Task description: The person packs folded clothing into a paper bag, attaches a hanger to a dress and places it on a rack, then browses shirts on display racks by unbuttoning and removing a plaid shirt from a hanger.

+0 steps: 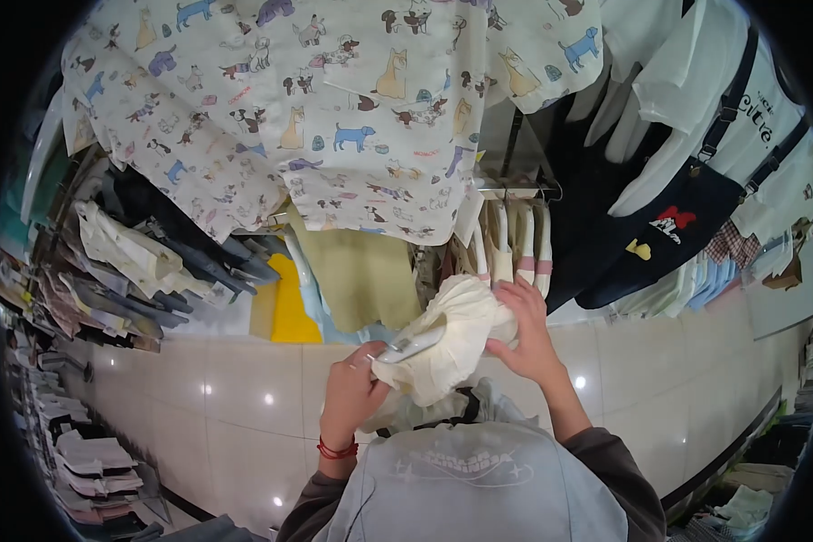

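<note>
A cream, ruffled garment [447, 339] is held up in front of my chest, with a pale grey, shiny strip, perhaps a hanger, showing in its opening. At its left end, my left hand [352, 388], with a red cord on the wrist, has its fingers closed on the garment and that strip. My right hand [526, 336] is at the garment's right side, thumb and fingers around its edge. Part of the garment hangs lower, near my grey top, and is partly hidden.
A white animal-print shirt [334, 135] hangs ahead. Behind it are a yellow-green cloth [352, 271], a yellow item [294, 303] and hung clothes. Dark overalls [664, 230] hang at the right. Folded clothes [95, 461] are stacked at lower left on the tiled floor's side.
</note>
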A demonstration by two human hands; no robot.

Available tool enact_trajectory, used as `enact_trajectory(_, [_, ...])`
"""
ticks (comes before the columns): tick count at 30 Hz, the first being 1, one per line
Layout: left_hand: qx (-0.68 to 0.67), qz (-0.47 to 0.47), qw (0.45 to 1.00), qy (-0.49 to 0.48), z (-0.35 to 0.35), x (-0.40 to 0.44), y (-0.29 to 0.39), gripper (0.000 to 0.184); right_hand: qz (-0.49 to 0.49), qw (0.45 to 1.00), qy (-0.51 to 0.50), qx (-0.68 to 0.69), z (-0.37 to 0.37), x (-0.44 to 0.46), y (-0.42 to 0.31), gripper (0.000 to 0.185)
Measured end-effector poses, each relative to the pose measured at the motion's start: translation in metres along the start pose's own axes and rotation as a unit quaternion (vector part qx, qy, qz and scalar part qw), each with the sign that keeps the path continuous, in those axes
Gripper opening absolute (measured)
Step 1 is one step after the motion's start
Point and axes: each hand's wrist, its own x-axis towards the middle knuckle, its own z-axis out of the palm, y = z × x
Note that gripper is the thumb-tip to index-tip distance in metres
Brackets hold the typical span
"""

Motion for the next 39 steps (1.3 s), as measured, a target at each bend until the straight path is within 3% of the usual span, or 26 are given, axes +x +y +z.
enact_trajectory(4, [0.021,0.031,0.999,-0.039,0.005,0.003,0.004,0.031,-0.098,0.968,-0.142,-0.184,0.03,-0.004,0.015,0.06])
enact_trajectory(7, [0.028,0.042,0.998,-0.031,0.023,0.004,0.0,0.032,0.014,0.989,-0.088,0.116,0.048,-0.012,-0.011,0.057])
enact_trajectory(10, [0.009,0.0,1.0,-0.012,0.026,0.001,-0.001,0.033,0.016,0.987,0.011,0.162,0.035,-0.005,-0.07,0.054])
enact_trajectory(11, [-0.002,-0.024,1.0,-0.005,0.025,0.001,-0.001,0.034,-0.121,0.991,-0.015,0.049,0.039,-0.004,-0.064,0.053])
enact_trajectory(14, [-0.011,0.023,0.996,0.086,0.016,-0.001,-0.015,0.033,-0.159,0.985,-0.057,-0.048,0.03,-0.004,-0.062,0.051])
enact_trajectory(16, [-0.059,-0.01,0.994,0.094,-0.004,-0.004,-0.028,0.03,-0.007,0.998,0.043,0.049,0.047,-0.019,0.001,0.048])
enact_trajectory(17, [-0.084,-0.025,0.991,0.097,-0.011,-0.004,-0.031,0.029,0.055,0.985,0.096,0.133,0.046,-0.016,0.016,0.05])
enact_trajectory(19, [-0.118,-0.007,0.986,0.116,-0.016,-0.004,-0.032,0.029,0.231,0.869,0.175,0.4,0.037,-0.001,0.024,0.037])
enact_trajectory(21, [-0.145,0.007,0.983,0.115,-0.017,-0.003,-0.033,0.03,0.282,0.769,0.148,0.554,0.037,0.007,0.032,0.035])
enact_trajectory(23, [-0.162,0.013,0.982,0.093,-0.016,-0.003,-0.037,0.031,0.266,0.709,0.158,0.634,0.027,0.024,-0.002,0.036])
enact_trajectory(26, [-0.138,-0.043,0.982,0.118,-0.019,-0.004,-0.035,0.032,0.278,0.78,0.119,0.547,0.033,0.02,0.0,0.036])
enact_trajectory(27, [-0.156,-0.058,0.978,0.127,-0.021,-0.004,-0.034,0.032,0.253,0.791,0.15,0.537,0.036,0.019,-0.001,0.032])
enact_trajectory(29, [-0.19,-0.089,0.967,0.148,-0.028,-0.004,-0.032,0.031,0.284,0.853,0.04,0.437,0.04,0.004,0.017,0.035])
enact_trajectory(30, [-0.155,-0.062,0.977,0.134,-0.03,-0.004,-0.037,0.031,0.296,0.875,-0.017,0.382,0.04,-0.002,0.026,0.036])
enact_trajectory(33, [-0.074,-0.003,0.994,0.083,-0.037,-0.004,-0.049,0.031,0.134,0.965,0.092,0.207,0.026,-0.001,0.027,0.046])
enact_trajectory(36, [-0.055,0.027,0.998,0.01,-0.046,0.004,-0.041,0.032,-0.031,0.995,0.072,0.067,-0.014,0.038,-0.045,0.057])
enact_trajectory(38, [-0.05,0.062,0.996,-0.04,-0.044,0.013,-0.036,0.033,-0.107,0.992,-0.041,0.05,-0.013,0.057,-0.084,0.056])
enact_trajectory(39, [-0.047,0.076,0.994,-0.06,-0.042,0.017,-0.032,0.033,-0.091,0.984,-0.138,0.059,-0.005,0.063,-0.096,0.056])
